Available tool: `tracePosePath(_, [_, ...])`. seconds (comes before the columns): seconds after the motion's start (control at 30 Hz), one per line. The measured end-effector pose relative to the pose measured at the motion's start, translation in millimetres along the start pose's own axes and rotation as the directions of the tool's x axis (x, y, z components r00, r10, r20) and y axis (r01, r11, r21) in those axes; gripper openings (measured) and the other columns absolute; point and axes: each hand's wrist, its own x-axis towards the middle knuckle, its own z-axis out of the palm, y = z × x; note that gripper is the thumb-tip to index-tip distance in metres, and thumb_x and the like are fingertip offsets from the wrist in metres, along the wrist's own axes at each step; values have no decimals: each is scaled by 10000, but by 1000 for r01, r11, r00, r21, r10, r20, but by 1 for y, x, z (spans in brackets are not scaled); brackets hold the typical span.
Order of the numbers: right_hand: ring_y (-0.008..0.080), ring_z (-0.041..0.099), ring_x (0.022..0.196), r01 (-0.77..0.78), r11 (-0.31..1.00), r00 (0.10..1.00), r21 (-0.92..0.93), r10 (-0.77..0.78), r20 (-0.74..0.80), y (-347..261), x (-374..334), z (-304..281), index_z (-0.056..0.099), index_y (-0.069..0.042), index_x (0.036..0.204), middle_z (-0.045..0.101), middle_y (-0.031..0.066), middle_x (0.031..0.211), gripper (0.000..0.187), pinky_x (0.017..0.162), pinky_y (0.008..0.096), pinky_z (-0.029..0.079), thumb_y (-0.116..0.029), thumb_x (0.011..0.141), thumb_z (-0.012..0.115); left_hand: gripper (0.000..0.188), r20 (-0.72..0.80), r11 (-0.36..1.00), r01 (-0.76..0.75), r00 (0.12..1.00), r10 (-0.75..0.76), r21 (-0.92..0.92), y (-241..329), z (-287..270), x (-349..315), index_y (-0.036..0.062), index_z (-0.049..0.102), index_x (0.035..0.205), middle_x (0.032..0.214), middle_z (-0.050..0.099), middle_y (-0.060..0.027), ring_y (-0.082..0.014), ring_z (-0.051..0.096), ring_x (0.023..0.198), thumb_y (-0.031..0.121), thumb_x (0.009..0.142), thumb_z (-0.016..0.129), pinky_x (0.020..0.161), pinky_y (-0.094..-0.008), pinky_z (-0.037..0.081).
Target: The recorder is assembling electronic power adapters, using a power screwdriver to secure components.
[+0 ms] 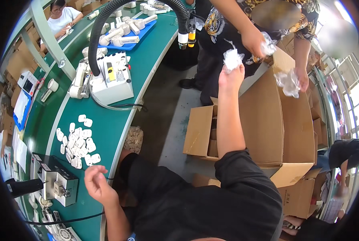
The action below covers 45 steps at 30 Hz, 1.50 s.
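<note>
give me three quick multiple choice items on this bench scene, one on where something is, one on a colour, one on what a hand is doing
1. Where does the heap of small white parts lie?
A. on the bench top
B. inside a cardboard box
C. on the blue tray

2. What colour is the bench top?
A. grey
B. green
C. brown

3. What is the person's right hand doing?
A. resting flat on the bench
B. hanging empty
C. raised, gripping crumpled clear plastic

Answers:
1 A, the parts lie loose on the bench surface beside a small machine.
2 B, the whole surface shows green.
3 C, the arm reaches up with the plastic bunched in its fingers, while the left hand hovers over the bench edge.
</note>
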Motion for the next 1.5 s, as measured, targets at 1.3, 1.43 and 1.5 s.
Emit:
tracePosePath(1.3, [88,371,518,-74,892,997,-447,76,-14,46,-189,-25,536,-9,996,431,5,642,181,445,206,303,-55,826,494,89,174,915,-368,924,340,167,91,-151,-57,65,551,577,643,578,-54,-162,523,532,17,650,566,461,-265,386])
tracePosePath(1.43, [83,328,445,-28,926,798,-375,247,550,39,-315,-17,545,-5,879,396,3,546,94,413,218,240,7,814,478,148,-371,877,-291,821,435,383,95,-174,-81,62,440,547,562,489,-47,-147,427,484,13,648,537,438,-242,295])
tracePosePath(1.5, [105,368,455,91,993,506,-75,19,862,36,-338,34,557,13,908,445,33,560,155,425,235,262,51,792,461,152,-441,914,-189,829,344,358,43,-177,-84,59,423,552,549,465,-54,-147,410,484,4,654,520,444,-240,298])
